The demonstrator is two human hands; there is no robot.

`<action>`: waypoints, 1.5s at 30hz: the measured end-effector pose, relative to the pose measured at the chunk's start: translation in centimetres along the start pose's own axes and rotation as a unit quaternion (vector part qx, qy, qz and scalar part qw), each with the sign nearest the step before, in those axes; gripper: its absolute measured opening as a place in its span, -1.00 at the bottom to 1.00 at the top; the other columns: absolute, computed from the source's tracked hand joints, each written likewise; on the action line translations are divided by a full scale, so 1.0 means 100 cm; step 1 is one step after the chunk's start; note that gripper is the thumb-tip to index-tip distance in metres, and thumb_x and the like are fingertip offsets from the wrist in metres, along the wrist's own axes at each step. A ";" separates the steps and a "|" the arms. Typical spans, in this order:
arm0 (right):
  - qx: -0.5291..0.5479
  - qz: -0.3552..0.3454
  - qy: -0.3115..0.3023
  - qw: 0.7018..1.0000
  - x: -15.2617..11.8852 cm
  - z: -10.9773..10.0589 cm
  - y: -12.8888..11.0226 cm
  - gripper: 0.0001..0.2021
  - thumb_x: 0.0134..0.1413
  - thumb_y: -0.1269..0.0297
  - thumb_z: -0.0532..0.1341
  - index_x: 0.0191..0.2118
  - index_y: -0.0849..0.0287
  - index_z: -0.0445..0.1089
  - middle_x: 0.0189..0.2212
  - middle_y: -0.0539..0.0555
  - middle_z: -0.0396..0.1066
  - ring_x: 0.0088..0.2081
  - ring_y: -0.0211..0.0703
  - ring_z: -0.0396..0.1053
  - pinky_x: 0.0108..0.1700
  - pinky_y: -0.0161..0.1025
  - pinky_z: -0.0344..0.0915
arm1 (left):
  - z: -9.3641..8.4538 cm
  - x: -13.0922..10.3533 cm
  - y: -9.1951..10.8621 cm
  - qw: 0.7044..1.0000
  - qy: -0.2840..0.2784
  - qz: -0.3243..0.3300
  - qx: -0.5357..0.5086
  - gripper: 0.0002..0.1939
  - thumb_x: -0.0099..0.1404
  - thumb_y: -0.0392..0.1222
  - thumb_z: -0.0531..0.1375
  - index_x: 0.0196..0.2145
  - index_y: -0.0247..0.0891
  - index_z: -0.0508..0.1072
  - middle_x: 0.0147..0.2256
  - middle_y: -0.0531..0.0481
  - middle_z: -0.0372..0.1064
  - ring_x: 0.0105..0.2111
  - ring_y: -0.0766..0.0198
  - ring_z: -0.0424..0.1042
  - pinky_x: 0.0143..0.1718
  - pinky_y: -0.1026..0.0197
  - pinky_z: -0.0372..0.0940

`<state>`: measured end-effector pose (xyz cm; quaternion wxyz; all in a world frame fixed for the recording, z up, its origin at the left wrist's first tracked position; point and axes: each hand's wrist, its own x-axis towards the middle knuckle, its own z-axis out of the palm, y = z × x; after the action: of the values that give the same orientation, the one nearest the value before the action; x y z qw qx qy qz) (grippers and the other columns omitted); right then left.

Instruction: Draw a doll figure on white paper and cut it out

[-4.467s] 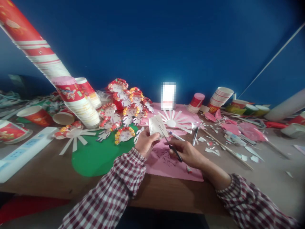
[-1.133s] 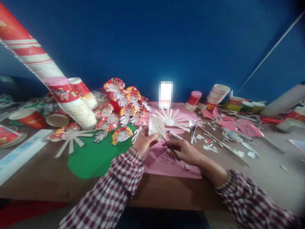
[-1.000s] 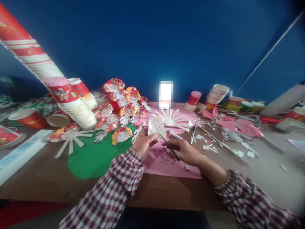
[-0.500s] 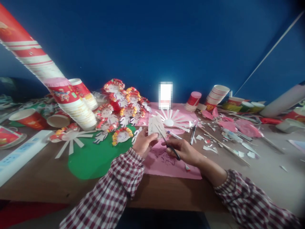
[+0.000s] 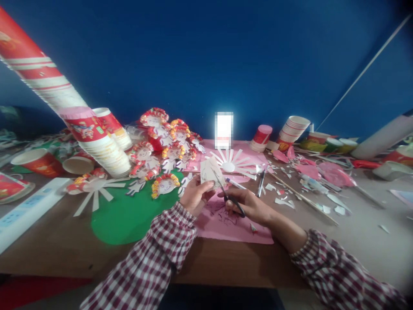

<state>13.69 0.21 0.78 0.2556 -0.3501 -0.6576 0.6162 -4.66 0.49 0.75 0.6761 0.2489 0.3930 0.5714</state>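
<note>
My left hand (image 5: 195, 194) pinches a small piece of pale paper (image 5: 209, 170) with drawn lines, thumb on the near face. Black-handled scissors (image 5: 237, 206) are in my right hand (image 5: 250, 204), their blades lying against the paper's right part. Whether the blades have paper between them is hard to make out. Below both hands lies a pink sheet (image 5: 213, 228) with dark scribbles. Just behind the paper rests a white strip fan cut from a cup (image 5: 229, 166), and a black pen (image 5: 261, 183) lies right of it.
Decorated paper dolls (image 5: 172, 151) are piled at the back left, beside a green sheet (image 5: 119, 221). A long stack of paper cups (image 5: 93, 137) leans at left. Paper scraps (image 5: 285, 201), a thin wooden stick (image 5: 305, 200) and pink pieces (image 5: 335, 173) cover the right side.
The scissors' handles have opened apart slightly in my right hand. The paper and my left hand stay almost where they were.
</note>
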 end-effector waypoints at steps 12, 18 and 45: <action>0.032 0.012 -0.024 0.999 -0.001 -0.003 -0.001 -0.51 0.00 0.02 0.29 -0.05 0.30 0.39 -0.52 -0.04 0.24 -0.51 -0.37 0.15 -0.48 -0.38 0.17 | 0.000 -0.001 0.002 1.000 -0.011 0.007 -0.008 -0.67 -0.10 -0.33 0.38 -0.33 -0.27 0.42 -0.37 0.06 0.43 -0.41 0.42 0.40 -0.44 0.40 0.29; 0.011 0.007 -0.017 1.000 0.001 -0.002 0.000 -0.51 -0.01 0.05 0.29 -0.04 0.32 0.38 -0.52 -0.05 0.24 -0.52 -0.37 0.14 -0.48 -0.38 0.14 | 0.001 -0.001 0.000 0.999 -0.032 0.011 0.009 -0.66 -0.10 -0.33 0.37 -0.30 -0.29 0.43 -0.29 -0.02 0.47 -0.31 0.32 0.44 -0.32 0.29 0.33; -0.071 -0.007 0.042 0.997 0.001 0.003 0.001 -0.50 -0.01 0.02 0.28 -0.06 0.35 0.42 -0.56 -0.03 0.24 -0.54 -0.34 0.14 -0.50 -0.35 0.17 | 0.002 -0.001 -0.002 1.000 -0.016 0.005 -0.011 -0.69 -0.11 -0.32 0.39 -0.34 -0.29 0.46 -0.42 0.08 0.43 -0.42 0.43 0.39 -0.41 0.39 0.30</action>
<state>13.35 0.11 0.64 0.2617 -0.3886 -0.6907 0.5508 -4.34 0.35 0.74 0.6823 0.2526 0.3746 0.5747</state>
